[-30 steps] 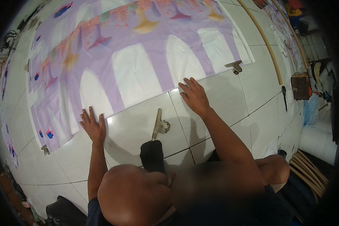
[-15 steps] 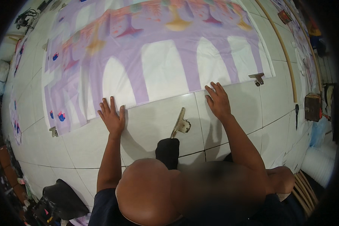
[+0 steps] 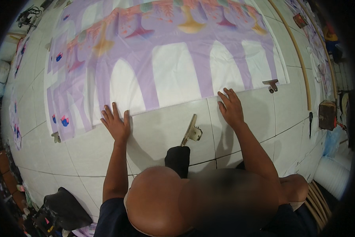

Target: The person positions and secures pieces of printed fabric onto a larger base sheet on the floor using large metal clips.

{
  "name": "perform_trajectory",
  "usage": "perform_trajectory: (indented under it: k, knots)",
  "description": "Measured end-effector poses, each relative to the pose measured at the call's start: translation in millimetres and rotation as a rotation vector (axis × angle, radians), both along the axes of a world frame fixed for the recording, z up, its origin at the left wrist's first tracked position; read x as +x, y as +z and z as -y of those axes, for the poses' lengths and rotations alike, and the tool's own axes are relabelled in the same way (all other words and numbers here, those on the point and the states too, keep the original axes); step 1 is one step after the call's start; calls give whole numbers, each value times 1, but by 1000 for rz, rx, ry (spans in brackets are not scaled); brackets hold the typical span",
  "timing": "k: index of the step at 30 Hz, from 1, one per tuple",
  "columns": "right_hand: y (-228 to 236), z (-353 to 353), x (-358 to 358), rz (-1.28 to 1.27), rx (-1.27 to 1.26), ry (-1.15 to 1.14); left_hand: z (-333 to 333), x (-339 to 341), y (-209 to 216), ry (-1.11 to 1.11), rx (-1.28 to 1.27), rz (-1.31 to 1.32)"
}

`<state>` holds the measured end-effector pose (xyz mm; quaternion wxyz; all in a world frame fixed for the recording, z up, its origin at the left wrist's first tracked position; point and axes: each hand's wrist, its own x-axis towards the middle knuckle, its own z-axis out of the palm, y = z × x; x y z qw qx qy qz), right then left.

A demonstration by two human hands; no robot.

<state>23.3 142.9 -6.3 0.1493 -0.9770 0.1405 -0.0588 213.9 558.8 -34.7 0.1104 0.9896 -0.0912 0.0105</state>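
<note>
A large sheet of purple and white printed cloth [image 3: 173,71], patterned with arches and hanging shapes, is spread over the tiled floor. My left hand [image 3: 117,125] lies flat on its near edge, fingers spread. Farther right along the same edge, the open fingers of my right hand [image 3: 231,107] touch the cloth, and neither hand holds anything. Between them, a metal bulldog clip [image 3: 193,132] lies loose on the tiles by my dark-clothed foot [image 3: 178,158]. Another bulldog clip [image 3: 272,84] grips the near right corner, and a third clip [image 3: 56,137] the near left corner.
A long wooden pole [image 3: 298,51] lies along the right side, near a brown box-shaped object [image 3: 327,114] and a thin black tool [image 3: 311,124]. At lower left is a black bag-like object [image 3: 65,209]. A white roll [image 3: 333,175] and several canes [image 3: 317,203] are at lower right.
The whole picture has shifted slightly. Both hands stay at the cloth's near edge in nearly the same places, and the loose clip stays on the floor.
</note>
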Motion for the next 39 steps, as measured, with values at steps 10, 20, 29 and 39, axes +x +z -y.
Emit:
perform_trajectory:
  k: [10, 20, 29, 39]
  knots:
    - [-3, 2, -2, 30, 31, -25, 1, 0, -3, -27, -38, 68]
    - [-3, -5, -2, 15, 31, -57, -1, -1, -5, -13, -16, 41]
    - [14, -12, 0, 22, -22, -28, 4, -1, 3, 7, -56, 5]
    - [31, -102, -52, -488, 693, -40, 4, 1, 1, 12, -53, 24]
